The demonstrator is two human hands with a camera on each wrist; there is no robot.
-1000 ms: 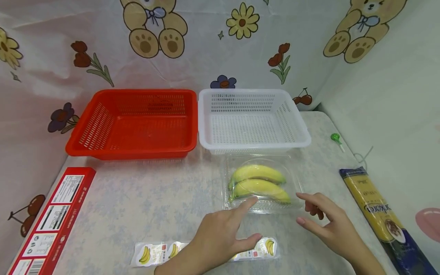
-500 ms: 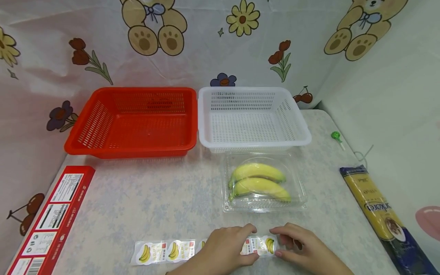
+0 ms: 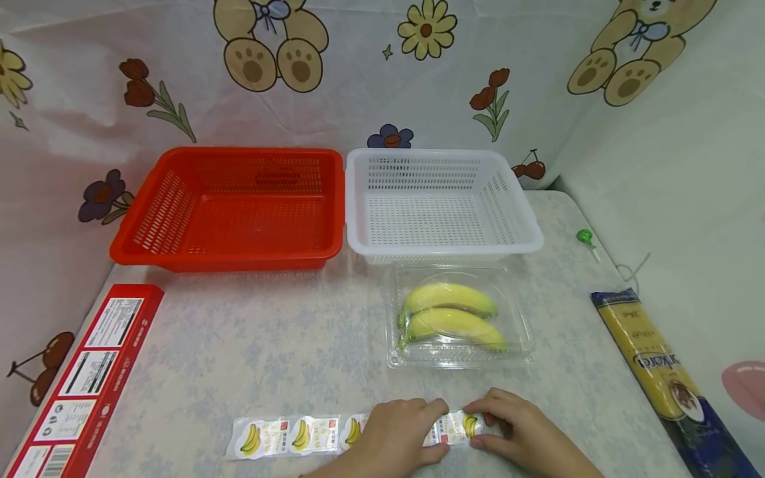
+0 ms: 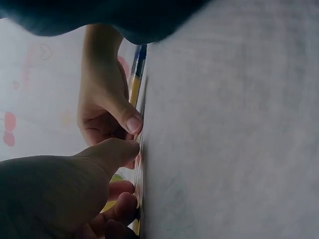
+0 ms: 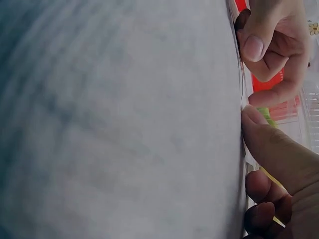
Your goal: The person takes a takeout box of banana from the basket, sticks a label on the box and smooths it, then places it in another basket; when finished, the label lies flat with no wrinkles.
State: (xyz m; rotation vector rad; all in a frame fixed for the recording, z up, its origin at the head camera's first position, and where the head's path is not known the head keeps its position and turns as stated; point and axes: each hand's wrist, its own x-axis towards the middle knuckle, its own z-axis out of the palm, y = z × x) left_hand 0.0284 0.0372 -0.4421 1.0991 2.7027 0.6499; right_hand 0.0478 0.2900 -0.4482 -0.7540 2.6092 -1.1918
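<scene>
A strip of banana stickers lies flat along the front of the table, printed with yellow bananas and small text. My left hand covers its middle-right part, with bent fingers at the far edge and the thumb at the near edge, holding it against the table. At the strip's right end, my right hand pinches the last label between thumb and index finger. Low along the tabletop, the left wrist view shows both thumbs close together. Behind the hands stands a clear plastic clamshell box, closed over two bananas.
A red basket and a white basket stand side by side at the back. A red box lies at the left edge. On the right are a yellow and blue packet and a green lollipop.
Both hands have come down from near the clear box onto the sticker strip. In the last half second, the right fingers have closed in on its right end.
</scene>
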